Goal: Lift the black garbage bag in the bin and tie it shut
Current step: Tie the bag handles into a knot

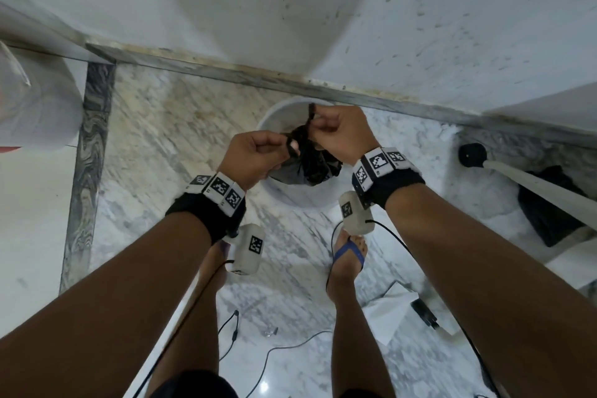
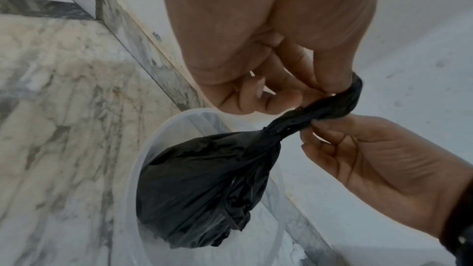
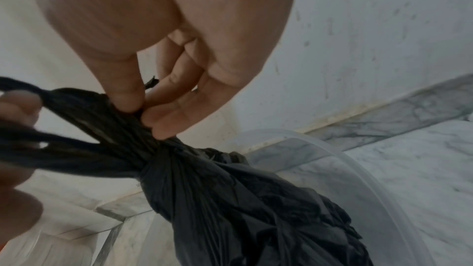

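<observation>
Clearly the main risk sits with the black garbage bag: it hangs over the mouth of the white bin, which stands on the marble floor close against the wall edge, and its whole weight seems carried by the twisted neck alone. If either grip slackens while the loop is worked, the twist could unwind and the bag would likely drop back into the bin, possibly spilling. The thin film looks liable to tear if the neck is pulled hard, and a loop drawn tight around a finger could jam the knot before it closes.

Both forearms reach forward and down, wrists level, knuckles up. The left hand is curled, with the neck's end wrapped around one finger and pinched there. The right hand pinches the neck just above the gathered point between thumb and fingertips, the other fingers loosely bent.
</observation>
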